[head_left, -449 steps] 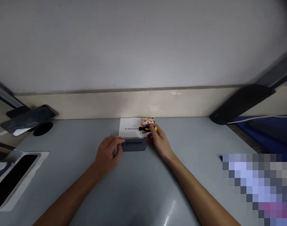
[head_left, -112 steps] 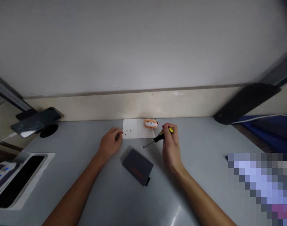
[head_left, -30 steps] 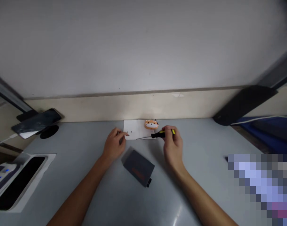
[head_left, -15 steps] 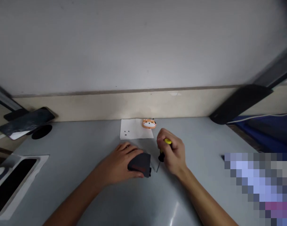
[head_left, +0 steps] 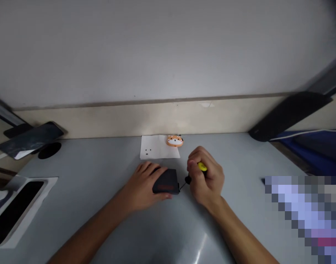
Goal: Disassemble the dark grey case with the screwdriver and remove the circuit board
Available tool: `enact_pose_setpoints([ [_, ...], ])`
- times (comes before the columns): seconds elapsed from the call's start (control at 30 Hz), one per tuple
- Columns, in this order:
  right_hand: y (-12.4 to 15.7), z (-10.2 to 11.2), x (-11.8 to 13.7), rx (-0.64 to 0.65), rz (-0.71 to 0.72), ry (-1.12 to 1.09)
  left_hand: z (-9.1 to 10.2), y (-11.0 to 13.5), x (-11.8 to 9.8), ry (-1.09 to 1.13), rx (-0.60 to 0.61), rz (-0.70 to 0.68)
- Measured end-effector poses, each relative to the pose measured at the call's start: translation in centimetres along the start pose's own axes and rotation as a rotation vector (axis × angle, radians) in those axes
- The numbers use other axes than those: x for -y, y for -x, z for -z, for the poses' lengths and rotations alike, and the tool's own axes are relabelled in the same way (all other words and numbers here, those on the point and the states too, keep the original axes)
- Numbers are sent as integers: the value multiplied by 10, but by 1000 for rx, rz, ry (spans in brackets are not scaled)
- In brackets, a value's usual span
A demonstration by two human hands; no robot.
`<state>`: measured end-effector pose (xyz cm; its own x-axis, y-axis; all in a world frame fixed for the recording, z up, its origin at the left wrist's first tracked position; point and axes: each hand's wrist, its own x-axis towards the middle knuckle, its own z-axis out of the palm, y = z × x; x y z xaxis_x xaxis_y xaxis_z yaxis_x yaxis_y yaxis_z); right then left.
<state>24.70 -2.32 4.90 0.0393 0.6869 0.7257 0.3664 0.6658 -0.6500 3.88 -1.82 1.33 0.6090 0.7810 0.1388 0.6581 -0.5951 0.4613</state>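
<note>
A small dark grey box with a red label lies on the grey table. My left hand rests on its left side and grips it. My right hand is closed around a screwdriver with a yellow and black handle. Its shaft points left and down, and the tip sits at the right end of the box. Behind them lies a white paper sheet with three tiny dark screws on it.
An orange animal-face figure sits at the paper's far right corner by the wall. A phone leans on a black stand at far left, above a white device with a dark screen. A black bar slants at far right.
My left hand left the paper and took hold of the box, turning it. My right hand brought the screwdriver down from the paper, and its tip now meets the box's right end.
</note>
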Motion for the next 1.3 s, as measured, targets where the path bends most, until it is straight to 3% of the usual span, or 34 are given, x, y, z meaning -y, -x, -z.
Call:
enact_pose_setpoints([
  [0.1,0,-1,0,11,-23,14,8,3,9,29,68,-79],
  [0.33,-2,-7,-4,-116,-59,-39,6,5,19,22,14,-110],
  [0.43,-5,-5,0,-246,-13,-8,3,3,15,32,17,-89],
  [0.53,-2,-11,9,-390,-84,-81,5,2,11,104,54,-53],
  [0.57,2,-15,11,-386,-128,-121,6,1,10,144,64,-43],
  [0.63,10,-24,16,-261,-180,-162,10,1,10,222,71,-28],
  [0.7,19,-32,17,-109,-145,-178,13,2,12,277,61,-14],
  [0.8,28,-38,15,-15,-108,-191,13,2,17,305,56,5],
  [1.0,28,-37,12,12,-75,-175,12,3,24,285,89,12],
  [1.3,22,-34,6,-62,-155,-173,17,3,23,261,112,-3],
])
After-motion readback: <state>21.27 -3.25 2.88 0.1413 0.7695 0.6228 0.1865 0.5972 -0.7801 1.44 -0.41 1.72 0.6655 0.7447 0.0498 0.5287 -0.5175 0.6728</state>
